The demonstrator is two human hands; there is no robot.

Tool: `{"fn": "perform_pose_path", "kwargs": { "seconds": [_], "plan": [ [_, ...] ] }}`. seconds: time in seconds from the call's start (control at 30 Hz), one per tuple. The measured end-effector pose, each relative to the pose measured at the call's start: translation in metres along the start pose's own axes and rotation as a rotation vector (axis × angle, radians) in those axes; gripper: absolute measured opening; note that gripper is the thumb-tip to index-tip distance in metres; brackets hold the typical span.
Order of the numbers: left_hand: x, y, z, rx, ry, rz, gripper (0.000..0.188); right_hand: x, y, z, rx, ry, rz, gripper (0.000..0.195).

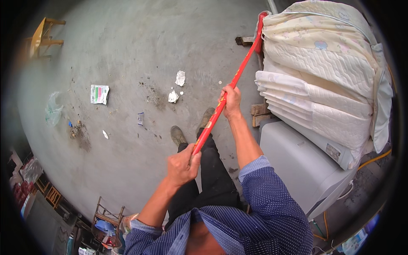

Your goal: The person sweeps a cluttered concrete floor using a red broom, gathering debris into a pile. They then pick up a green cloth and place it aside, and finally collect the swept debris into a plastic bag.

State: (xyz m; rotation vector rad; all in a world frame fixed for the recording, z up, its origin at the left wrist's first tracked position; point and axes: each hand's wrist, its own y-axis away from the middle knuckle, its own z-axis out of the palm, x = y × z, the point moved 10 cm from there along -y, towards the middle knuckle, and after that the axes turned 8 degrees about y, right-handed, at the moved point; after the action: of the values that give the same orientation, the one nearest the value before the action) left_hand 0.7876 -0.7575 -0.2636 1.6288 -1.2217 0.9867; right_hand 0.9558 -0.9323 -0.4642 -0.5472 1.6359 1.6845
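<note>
A long red handle [243, 67] with yellow markings runs diagonally from before my body up to the right. Around its lower end my left hand [183, 165] is closed. Farther up, my right hand [232, 98] grips the same handle. The far end widens into a red part [259, 41] beside a covered appliance; what lies beyond it is partly hidden, so the tool's kind is unclear. Crumpled white paper [180, 78], another white scrap [173, 96], a printed packet [99, 94] and dark dirt [156, 97] lie on the concrete floor, apart from the handle.
At right stand a grey-white appliance [293, 153] and a quilted cream cover [322, 70], with wooden blocks [259, 110] beside them. A clear plastic bag [53, 109] lies at left. A yellow wooden chair [41, 36] is at upper left, a bamboo chair [105, 220] at lower left.
</note>
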Motion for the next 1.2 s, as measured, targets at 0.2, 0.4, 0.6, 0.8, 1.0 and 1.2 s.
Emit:
{"fn": "perform_pose_path", "kwargs": {
  "seconds": [0.2,0.4,0.6,0.8,1.0,1.2],
  "plan": [
    [-0.027,0.014,0.016,0.047,0.133,-0.117,0.013,0.024,-0.012,-0.01,-0.033,0.147,0.014,0.009],
    [-0.045,0.042,-0.002,0.058,0.145,-0.433,0.019,0.065,0.004,0.004,0.07,0.359,0.071,0.006],
    [-0.047,0.076,-0.031,0.163,0.05,-0.585,0.02,0.11,0.032,0.045,-0.101,0.299,0.173,0.012],
    [0.017,0.127,-0.07,-0.005,-0.154,-0.414,0.021,0.111,0.119,0.073,-0.134,0.158,0.24,0.008],
    [0.008,0.108,-0.065,-0.044,-0.03,-0.571,0.028,0.098,0.116,0.006,0.057,0.171,0.214,0.006],
    [-0.022,0.041,-0.03,0.08,0.063,-0.626,0.027,0.11,0.058,-0.045,0.196,0.067,0.264,0.022]
  ]
}}
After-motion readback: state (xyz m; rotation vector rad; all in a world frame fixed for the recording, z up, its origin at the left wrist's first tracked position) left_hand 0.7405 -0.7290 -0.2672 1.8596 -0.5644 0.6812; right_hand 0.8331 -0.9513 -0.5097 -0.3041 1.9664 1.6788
